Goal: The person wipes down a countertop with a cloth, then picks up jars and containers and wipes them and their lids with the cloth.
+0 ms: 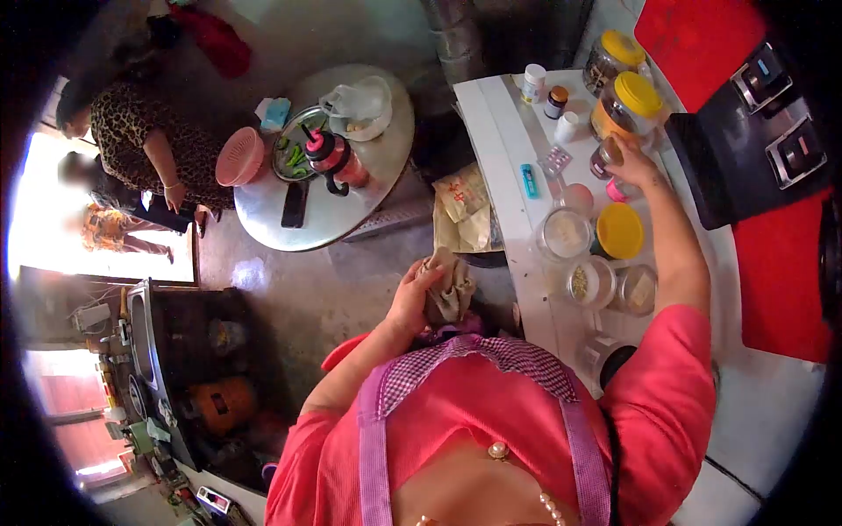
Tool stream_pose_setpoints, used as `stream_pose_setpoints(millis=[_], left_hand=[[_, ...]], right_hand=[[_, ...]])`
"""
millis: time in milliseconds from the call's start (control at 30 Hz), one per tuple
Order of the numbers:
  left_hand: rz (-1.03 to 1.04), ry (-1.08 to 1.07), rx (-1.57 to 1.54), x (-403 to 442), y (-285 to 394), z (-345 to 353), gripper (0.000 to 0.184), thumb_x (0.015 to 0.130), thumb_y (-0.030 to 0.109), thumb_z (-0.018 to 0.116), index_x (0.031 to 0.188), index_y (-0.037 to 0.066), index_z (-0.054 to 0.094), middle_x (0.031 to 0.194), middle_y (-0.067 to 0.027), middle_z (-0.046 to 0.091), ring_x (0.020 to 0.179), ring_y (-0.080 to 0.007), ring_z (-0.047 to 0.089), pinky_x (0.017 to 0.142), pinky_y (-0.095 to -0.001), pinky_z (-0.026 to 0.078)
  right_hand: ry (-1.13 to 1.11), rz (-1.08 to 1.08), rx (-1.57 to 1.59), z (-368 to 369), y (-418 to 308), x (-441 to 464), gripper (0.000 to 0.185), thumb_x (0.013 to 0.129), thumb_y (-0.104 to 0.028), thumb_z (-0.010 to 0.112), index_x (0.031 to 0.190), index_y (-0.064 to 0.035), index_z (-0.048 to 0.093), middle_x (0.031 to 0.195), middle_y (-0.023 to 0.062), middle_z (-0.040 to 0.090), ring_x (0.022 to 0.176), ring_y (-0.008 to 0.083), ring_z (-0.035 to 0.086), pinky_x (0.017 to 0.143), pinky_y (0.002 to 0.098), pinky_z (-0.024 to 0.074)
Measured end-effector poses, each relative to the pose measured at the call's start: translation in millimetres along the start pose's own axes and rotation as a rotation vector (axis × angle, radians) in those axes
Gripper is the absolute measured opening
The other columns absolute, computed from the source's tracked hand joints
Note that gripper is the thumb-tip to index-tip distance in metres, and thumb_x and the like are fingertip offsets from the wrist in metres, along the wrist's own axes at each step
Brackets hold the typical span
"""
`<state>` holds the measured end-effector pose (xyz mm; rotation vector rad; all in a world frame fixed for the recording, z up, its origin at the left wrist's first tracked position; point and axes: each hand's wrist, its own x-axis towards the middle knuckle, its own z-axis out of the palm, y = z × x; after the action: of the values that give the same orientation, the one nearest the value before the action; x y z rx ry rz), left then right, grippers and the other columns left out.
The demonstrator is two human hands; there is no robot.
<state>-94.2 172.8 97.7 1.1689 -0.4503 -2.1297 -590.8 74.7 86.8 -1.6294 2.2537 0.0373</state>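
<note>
My left hand (412, 296) is closed on a crumpled beige cloth (452, 285) in front of my apron. On the white counter (495, 114), my right hand (630, 163) is wrapped round a small dark jar (603, 161). A pink-capped container (617, 189) stands just below that hand. Beyond it is a large jar with a yellow lid (638, 94). Nearer to me are a yellow-lidded jar (619, 231), a clear jar (565, 234), a jar with greenish contents (589, 282) and another clear jar (638, 289).
Pill bottles (533, 83), a blister pack (556, 160) and a turquoise lighter (529, 181) lie or stand on the counter. A stove (728, 131) is at right. The round table (351, 215) holds a pink basket (242, 158), a tumbler (338, 160) and a phone (295, 204). Two people stand at far left.
</note>
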Motion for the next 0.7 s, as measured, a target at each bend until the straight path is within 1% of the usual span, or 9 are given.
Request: stream_pose_setpoints(millis=[100,200,300,367,433,533,567,700], left_hand=[[-0.041,-0.051,-0.003,14,1,6,0.04,0.086,0.013,0.058,0.123,0.003,0.044,0.107,-0.0129,0.059,0.094,-0.026,0.061,0.078,-0.0408,0.053],[-0.056,-0.028,0.063,27,2,7,0.041,0.087,0.013,0.058,0.123,0.003,0.044,0.108,-0.0125,0.059,0.095,-0.0255,0.061,0.08,-0.0392,0.053],[-0.049,-0.052,0.025,36,4,9,0.042,0.087,0.013,0.059,0.124,0.003,0.044,0.109,-0.0123,0.059,0.095,-0.0251,0.061,0.081,-0.0381,0.052],[-0.059,-0.028,0.025,42,8,10,0.042,0.086,0.012,0.059,0.125,0.003,0.044,0.108,-0.0121,0.059,0.095,-0.0252,0.061,0.081,-0.0387,0.052],[-0.071,-0.017,0.015,44,10,12,0.042,0.086,0.012,0.059,0.125,0.003,0.044,0.108,-0.0119,0.059,0.094,-0.0253,0.061,0.081,-0.0394,0.053],[-0.087,-0.011,0.0,43,18,18,0.042,0.086,0.011,0.06,0.124,0.004,0.044,0.106,-0.0117,0.06,0.093,-0.0259,0.061,0.079,-0.0404,0.053],[-0.091,-0.002,0.0,45,19,19,0.041,0.086,0.011,0.06,0.123,0.004,0.044,0.106,-0.0117,0.06,0.093,-0.0261,0.062,0.079,-0.0408,0.053],[-0.065,-0.007,0.018,51,19,21,0.042,0.086,0.011,0.06,0.124,0.005,0.043,0.106,-0.0124,0.059,0.091,-0.0271,0.062,0.076,-0.0416,0.054]], right_hand=[[-0.021,0.05,-0.025,-4,-12,-2,0.085,0.079,-0.036,0.065,0.146,-0.0201,0.015,0.143,0.0211,0.031,0.128,0.0368,0.038,0.104,0.0422,0.0341],[0.013,-0.008,-0.087,0,-9,10,0.08,0.081,-0.036,0.062,0.145,-0.0189,0.018,0.141,0.0224,0.033,0.127,0.0379,0.039,0.102,0.0437,0.0359],[0.069,-0.139,-0.206,12,-3,21,0.079,0.083,-0.037,0.061,0.145,-0.0184,0.017,0.137,0.0226,0.037,0.124,0.0389,0.041,0.1,0.0451,0.0376],[0.061,-0.152,-0.214,14,-12,17,0.08,0.082,-0.037,0.062,0.145,-0.0183,0.017,0.135,0.0222,0.039,0.121,0.0392,0.044,0.099,0.0453,0.0386],[0.068,-0.158,-0.255,7,-37,0,0.081,0.082,-0.038,0.062,0.145,-0.0179,0.016,0.132,0.0212,0.041,0.12,0.0385,0.044,0.099,0.0458,0.0383],[-0.006,-0.198,-0.144,10,-47,7,0.083,0.081,-0.039,0.062,0.146,-0.0186,0.015,0.135,0.0208,0.037,0.125,0.0394,0.039,0.102,0.0467,0.0349],[0.05,-0.258,-0.202,16,-49,9,0.083,0.082,-0.04,0.062,0.146,-0.0209,0.014,0.139,0.0203,0.034,0.129,0.0394,0.034,0.103,0.0487,0.0325],[0.038,-0.22,-0.264,17,-78,7,0.08,0.083,-0.039,0.061,0.146,-0.0214,0.014,0.142,0.0215,0.029,0.128,0.0401,0.035,0.102,0.05,0.0336]])
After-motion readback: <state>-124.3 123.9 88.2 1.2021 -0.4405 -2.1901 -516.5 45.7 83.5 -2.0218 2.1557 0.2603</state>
